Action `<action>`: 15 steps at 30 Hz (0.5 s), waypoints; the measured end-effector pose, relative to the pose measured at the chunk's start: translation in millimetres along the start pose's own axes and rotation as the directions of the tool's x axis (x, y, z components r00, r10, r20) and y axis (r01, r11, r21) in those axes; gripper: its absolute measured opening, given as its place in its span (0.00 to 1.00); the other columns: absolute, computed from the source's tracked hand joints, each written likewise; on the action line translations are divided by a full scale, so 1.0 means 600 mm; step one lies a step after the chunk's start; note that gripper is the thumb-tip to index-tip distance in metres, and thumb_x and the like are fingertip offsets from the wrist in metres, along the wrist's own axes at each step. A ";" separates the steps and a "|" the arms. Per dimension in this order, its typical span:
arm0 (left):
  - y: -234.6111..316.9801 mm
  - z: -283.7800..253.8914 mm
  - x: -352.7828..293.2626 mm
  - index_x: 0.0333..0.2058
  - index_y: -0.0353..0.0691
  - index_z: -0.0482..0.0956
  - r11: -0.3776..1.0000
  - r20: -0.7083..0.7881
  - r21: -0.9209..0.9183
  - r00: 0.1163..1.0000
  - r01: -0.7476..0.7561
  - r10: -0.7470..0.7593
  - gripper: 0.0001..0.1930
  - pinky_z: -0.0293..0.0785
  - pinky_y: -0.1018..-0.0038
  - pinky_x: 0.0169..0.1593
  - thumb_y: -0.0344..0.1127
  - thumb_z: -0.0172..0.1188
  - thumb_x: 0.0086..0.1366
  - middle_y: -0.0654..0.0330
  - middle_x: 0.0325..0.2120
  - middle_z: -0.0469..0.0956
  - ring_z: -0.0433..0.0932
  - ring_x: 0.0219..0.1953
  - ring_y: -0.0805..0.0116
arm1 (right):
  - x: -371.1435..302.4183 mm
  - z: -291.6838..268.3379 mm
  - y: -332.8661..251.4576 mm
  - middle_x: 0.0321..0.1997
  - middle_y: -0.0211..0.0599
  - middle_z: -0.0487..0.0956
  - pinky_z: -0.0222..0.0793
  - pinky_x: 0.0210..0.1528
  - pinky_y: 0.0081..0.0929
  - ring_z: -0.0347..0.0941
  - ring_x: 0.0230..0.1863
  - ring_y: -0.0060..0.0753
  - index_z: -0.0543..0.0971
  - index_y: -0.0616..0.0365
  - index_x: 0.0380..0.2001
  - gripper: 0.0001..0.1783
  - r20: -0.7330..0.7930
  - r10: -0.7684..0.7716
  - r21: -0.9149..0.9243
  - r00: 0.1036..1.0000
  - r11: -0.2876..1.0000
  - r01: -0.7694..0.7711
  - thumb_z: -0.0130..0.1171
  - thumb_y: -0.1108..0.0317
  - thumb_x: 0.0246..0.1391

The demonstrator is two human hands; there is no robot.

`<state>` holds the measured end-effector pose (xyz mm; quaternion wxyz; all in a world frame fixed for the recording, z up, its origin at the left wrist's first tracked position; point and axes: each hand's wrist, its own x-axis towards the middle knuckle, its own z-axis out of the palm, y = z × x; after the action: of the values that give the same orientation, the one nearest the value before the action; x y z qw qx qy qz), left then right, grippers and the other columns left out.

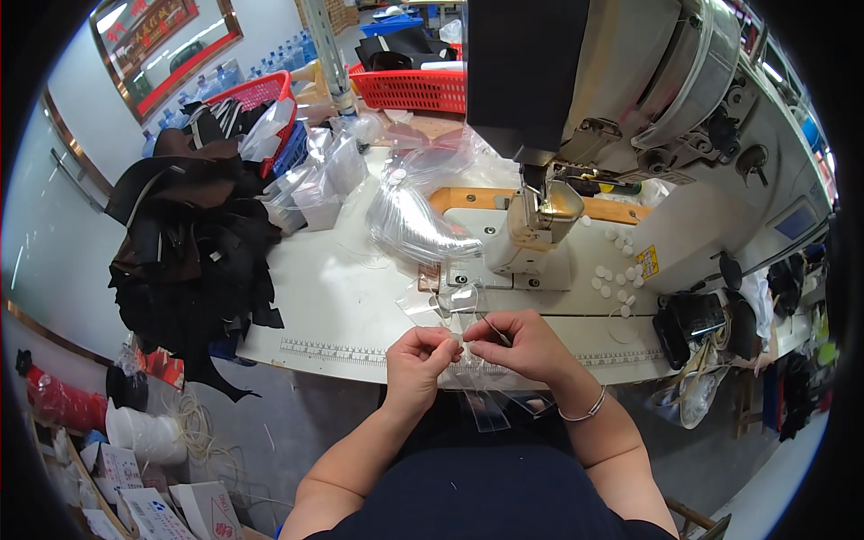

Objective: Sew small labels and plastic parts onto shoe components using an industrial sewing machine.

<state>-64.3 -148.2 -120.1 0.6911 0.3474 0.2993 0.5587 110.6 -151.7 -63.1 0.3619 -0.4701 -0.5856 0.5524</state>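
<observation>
Close together at the table's front edge, both my hands are closed over clear plastic pieces (487, 412) that hang over the edge. My left hand (416, 367) pinches the plastic between thumb and fingers. My right hand (529, 349) is closed beside it, fingertips almost touching the left ones; a thin dark pointed tool (495, 331) sticks out from its fingers, its exact kind unclear. More clear plastic (418, 304) lies just beyond my fingers. Behind it stands a post-bed sewing machine (540, 220), with a fanned stack of curved clear plastic pieces (409, 220) to its left.
Small white discs (605, 290) are scattered right of the machine post. A ruler strip (333, 351) runs along the front edge. Black cut pieces (193, 243) pile up at left, draping over the side. Red baskets (409, 90) stand behind. A black box-like object (681, 326) sits at right.
</observation>
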 end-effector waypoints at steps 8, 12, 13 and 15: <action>0.001 0.010 -0.002 0.33 0.34 0.69 0.997 -0.026 -0.065 0.999 -0.034 0.033 0.09 0.74 0.80 0.35 0.21 0.59 0.55 0.58 0.28 0.75 0.75 0.28 0.75 | 0.000 0.002 0.003 0.27 0.26 0.77 0.63 0.29 0.12 0.67 0.27 0.11 0.78 0.64 0.33 0.09 -0.006 0.016 0.053 1.000 0.998 -0.016 0.61 0.73 0.47; 0.009 0.009 -0.001 0.36 0.36 0.67 0.998 -0.044 -0.057 0.999 -0.011 0.009 0.13 0.74 0.81 0.35 0.21 0.60 0.54 0.58 0.27 0.75 0.75 0.28 0.75 | 0.000 0.004 0.002 0.27 0.26 0.77 0.63 0.29 0.12 0.67 0.27 0.11 0.78 0.64 0.33 0.09 -0.001 0.015 0.046 1.000 0.999 -0.015 0.61 0.73 0.47; 0.010 0.008 0.000 0.36 0.36 0.67 0.998 -0.043 -0.058 0.999 -0.010 0.007 0.13 0.74 0.81 0.35 0.21 0.60 0.54 0.58 0.27 0.75 0.75 0.28 0.75 | 0.001 0.005 0.002 0.27 0.26 0.77 0.63 0.29 0.12 0.67 0.27 0.11 0.78 0.64 0.32 0.08 -0.008 0.011 0.055 1.000 0.998 -0.010 0.61 0.73 0.47; 0.011 0.006 0.001 0.35 0.36 0.67 1.000 -0.048 -0.008 0.999 -0.017 0.017 0.13 0.74 0.81 0.36 0.21 0.61 0.53 0.58 0.27 0.75 0.75 0.27 0.75 | 0.003 0.006 0.000 0.26 0.25 0.77 0.63 0.29 0.12 0.67 0.26 0.11 0.78 0.64 0.31 0.08 -0.014 0.007 0.066 1.000 0.998 -0.006 0.61 0.72 0.46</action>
<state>-65.2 -147.3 -112.6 0.6804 0.3335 0.3106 0.5739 106.7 -150.8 -63.9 0.3796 -0.4640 -0.5629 0.5690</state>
